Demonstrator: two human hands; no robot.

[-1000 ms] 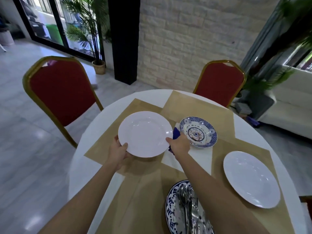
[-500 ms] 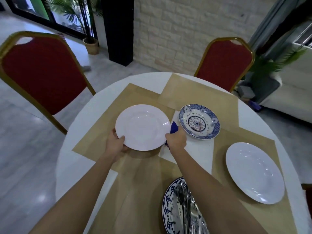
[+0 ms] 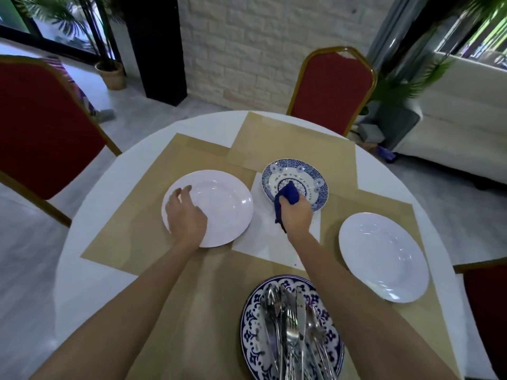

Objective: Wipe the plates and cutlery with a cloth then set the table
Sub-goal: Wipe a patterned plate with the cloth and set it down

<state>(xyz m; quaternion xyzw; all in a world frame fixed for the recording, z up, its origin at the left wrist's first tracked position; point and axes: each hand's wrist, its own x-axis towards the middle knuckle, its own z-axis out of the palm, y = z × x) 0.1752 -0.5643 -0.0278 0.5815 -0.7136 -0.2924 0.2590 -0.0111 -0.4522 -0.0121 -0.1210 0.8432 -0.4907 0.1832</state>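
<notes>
You are pressing the cloth (image 3: 288,193) onto the small plate (image 3: 285,171), your right hand (image 3: 297,216) gripping it bunched. Your left hand (image 3: 185,215), fingers loose and holding nothing, is lying over the white plate (image 3: 225,204) just left of the small plate. Wiping appears to be under way. Next, this calls for steadying the small plate while working round its rim. The cutlery (image 3: 293,330), nearer you than the small plate, is waiting.

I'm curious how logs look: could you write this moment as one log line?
left hand: open over left plate | right hand: grips cloth over small plate | cutlery: piled on near plate
</notes>
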